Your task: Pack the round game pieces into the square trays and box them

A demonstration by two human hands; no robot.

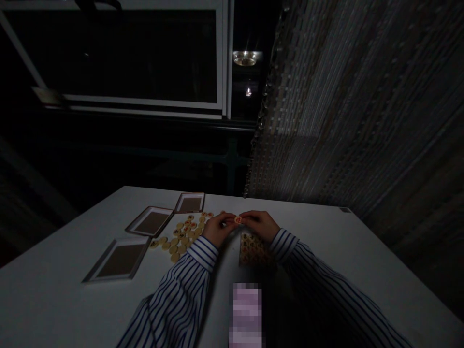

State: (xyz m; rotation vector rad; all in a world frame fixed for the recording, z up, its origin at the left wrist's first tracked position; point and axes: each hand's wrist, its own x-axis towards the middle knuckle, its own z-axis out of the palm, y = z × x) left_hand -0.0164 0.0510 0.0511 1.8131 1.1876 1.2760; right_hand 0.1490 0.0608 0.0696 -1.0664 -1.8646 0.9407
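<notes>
In the middle, the left hand (pixel 217 229) and right hand (pixel 262 224) pinch one piece (pixel 238 220); the box (pixel 253 263) below has some, many loose pieces (pixel 174 249) lie left.

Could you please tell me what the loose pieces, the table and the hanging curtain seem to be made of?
Pieces: wood or plastic, smooth; they look pale tan, and no grain shows in this dim light.
Table: possibly laminate or painted board, judging by its even, white, low-sheen top.
Curtain: probably thread, as fine strands hang side by side; glinting bead-like spots could be glass or plastic.
</notes>
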